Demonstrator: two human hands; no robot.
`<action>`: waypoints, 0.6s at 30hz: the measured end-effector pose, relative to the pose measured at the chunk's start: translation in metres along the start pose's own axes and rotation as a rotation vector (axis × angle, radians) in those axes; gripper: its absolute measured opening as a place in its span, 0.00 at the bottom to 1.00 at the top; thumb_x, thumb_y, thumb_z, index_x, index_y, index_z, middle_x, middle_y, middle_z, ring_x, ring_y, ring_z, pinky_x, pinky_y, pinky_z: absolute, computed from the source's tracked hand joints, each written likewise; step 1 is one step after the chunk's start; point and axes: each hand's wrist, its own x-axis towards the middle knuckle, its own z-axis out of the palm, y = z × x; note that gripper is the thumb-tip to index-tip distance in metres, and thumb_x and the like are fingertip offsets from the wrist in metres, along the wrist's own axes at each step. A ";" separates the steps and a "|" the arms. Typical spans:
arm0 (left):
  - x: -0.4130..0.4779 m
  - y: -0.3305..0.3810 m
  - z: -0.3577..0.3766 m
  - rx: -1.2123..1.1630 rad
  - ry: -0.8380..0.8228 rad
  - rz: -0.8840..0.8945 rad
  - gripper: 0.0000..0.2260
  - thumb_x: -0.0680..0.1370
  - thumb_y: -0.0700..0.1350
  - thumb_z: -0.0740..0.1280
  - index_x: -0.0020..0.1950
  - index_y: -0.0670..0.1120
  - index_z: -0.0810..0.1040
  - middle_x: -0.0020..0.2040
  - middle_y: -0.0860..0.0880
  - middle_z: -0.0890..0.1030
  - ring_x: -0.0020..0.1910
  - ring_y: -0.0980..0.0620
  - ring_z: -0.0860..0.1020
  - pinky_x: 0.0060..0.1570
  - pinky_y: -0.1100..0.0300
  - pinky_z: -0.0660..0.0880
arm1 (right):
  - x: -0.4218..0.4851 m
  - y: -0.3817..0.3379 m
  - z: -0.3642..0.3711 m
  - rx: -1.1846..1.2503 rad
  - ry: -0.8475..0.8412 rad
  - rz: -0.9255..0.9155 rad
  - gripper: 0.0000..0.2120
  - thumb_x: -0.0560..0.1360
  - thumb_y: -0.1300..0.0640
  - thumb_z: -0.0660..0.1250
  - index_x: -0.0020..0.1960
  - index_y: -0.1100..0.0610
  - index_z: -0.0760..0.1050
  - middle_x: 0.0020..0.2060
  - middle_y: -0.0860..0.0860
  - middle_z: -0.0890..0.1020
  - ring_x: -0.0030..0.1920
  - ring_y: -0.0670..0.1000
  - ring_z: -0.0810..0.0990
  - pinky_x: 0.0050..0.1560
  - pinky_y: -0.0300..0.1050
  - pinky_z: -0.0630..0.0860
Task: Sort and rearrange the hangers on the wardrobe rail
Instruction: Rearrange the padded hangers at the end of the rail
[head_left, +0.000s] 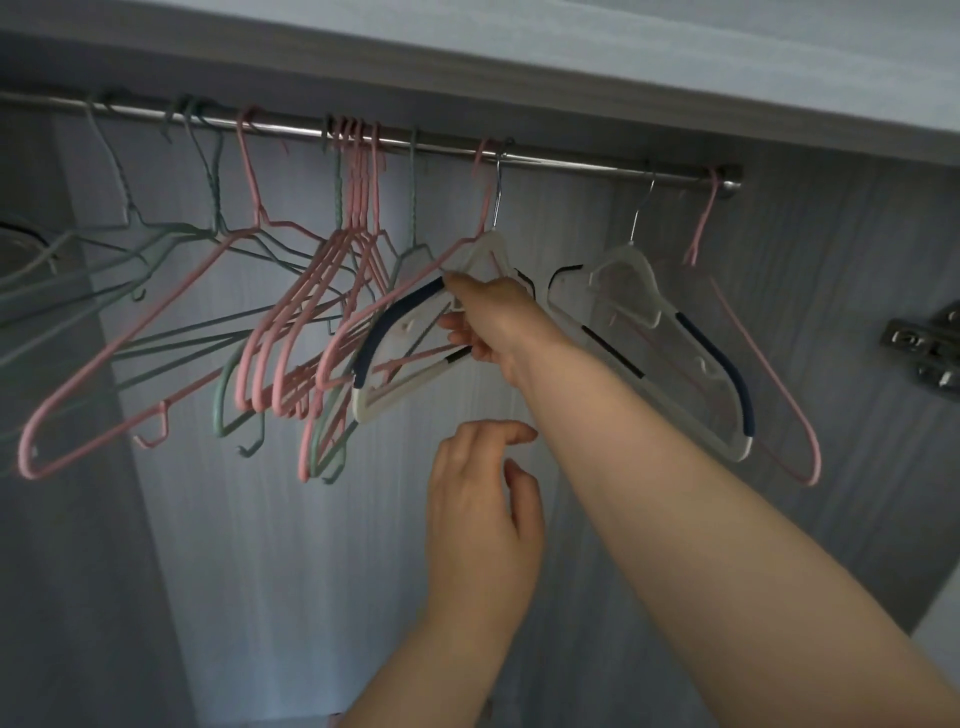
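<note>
A home wardrobe interior; pink and green wire hangers (358, 218) crowd a steel rail (571, 162) under a grey woodgrain shelf (519, 57); a door hinge (922, 353) sits below the rail's right end.

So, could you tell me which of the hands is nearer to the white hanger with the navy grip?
Right. The right hand grips the white hanger on its body, while the left hand hovers open below it, touching nothing.

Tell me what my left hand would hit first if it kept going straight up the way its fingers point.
Probably the white hanger that the right hand grips; the left hand sits just below it, though depth is unclear.
</note>
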 end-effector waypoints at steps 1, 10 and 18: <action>0.001 0.001 -0.005 0.020 0.020 0.025 0.12 0.72 0.42 0.53 0.51 0.53 0.71 0.47 0.55 0.76 0.48 0.62 0.69 0.50 0.77 0.62 | 0.001 0.000 0.002 0.012 -0.016 0.016 0.13 0.78 0.47 0.58 0.41 0.54 0.70 0.34 0.49 0.79 0.30 0.45 0.73 0.29 0.35 0.66; 0.048 0.014 -0.054 0.220 0.209 -0.041 0.19 0.75 0.35 0.60 0.66 0.41 0.66 0.63 0.44 0.72 0.63 0.49 0.67 0.64 0.62 0.59 | 0.000 -0.004 0.011 0.318 -0.113 0.048 0.08 0.76 0.58 0.66 0.39 0.58 0.73 0.34 0.52 0.78 0.33 0.47 0.77 0.34 0.36 0.78; 0.061 -0.003 -0.048 0.266 0.146 -0.013 0.17 0.75 0.35 0.63 0.64 0.41 0.72 0.62 0.41 0.74 0.60 0.45 0.73 0.59 0.62 0.64 | -0.005 0.000 -0.005 0.315 -0.087 -0.067 0.07 0.74 0.61 0.68 0.38 0.59 0.74 0.34 0.53 0.78 0.32 0.47 0.77 0.32 0.32 0.79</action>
